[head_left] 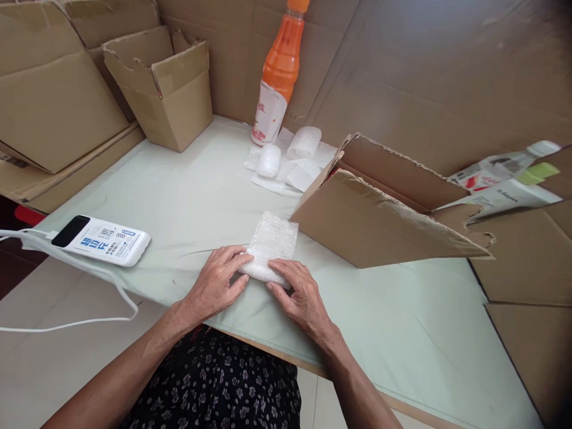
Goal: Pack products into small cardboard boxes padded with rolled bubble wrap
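Observation:
A small sheet of bubble wrap lies on the table near its front edge, its near end folded or rolled over. My left hand pinches the left end of that roll between thumb and fingers. At the right end, my right hand grips it the same way, fingers on top and thumb at the near side. Whether anything is wrapped inside is hidden. Farther back, a small rolled piece of bubble wrap and a larger roll rest on loose flat sheets.
An orange-filled bottle stands at the back. Open cardboard boxes stand at the back left and right. A white power bank with a cable lies left. Bottles lean behind the right box.

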{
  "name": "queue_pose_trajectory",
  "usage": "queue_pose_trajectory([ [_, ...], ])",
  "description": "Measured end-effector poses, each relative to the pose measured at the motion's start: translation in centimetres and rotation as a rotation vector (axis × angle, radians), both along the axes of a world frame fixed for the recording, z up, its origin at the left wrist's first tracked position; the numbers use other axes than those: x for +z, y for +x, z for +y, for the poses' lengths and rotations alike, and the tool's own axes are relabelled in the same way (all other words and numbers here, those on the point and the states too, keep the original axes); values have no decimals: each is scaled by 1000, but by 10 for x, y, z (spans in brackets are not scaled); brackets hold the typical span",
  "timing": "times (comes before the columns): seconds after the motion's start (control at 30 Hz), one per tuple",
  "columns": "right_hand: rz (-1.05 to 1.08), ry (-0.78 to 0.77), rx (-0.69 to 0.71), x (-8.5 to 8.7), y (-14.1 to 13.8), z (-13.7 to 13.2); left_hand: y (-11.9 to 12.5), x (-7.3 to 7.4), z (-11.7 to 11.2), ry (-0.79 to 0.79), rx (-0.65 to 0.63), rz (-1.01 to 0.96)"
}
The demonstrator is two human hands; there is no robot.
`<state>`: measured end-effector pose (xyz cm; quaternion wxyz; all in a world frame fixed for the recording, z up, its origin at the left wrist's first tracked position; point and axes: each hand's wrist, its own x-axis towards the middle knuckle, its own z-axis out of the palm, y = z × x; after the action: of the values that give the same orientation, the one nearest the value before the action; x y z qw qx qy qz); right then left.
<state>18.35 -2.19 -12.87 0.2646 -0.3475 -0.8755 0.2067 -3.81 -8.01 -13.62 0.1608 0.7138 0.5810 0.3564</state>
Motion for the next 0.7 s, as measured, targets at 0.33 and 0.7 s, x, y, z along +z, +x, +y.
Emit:
queue_pose_trajectory([
  [0.33, 60, -129, -11, 7, 1, -5, -4, 11, -3, -22, -43, -76],
  [0.7, -67, 243, -125, 9, 2, -13, -6, 14, 18, -99, 3, -33],
])
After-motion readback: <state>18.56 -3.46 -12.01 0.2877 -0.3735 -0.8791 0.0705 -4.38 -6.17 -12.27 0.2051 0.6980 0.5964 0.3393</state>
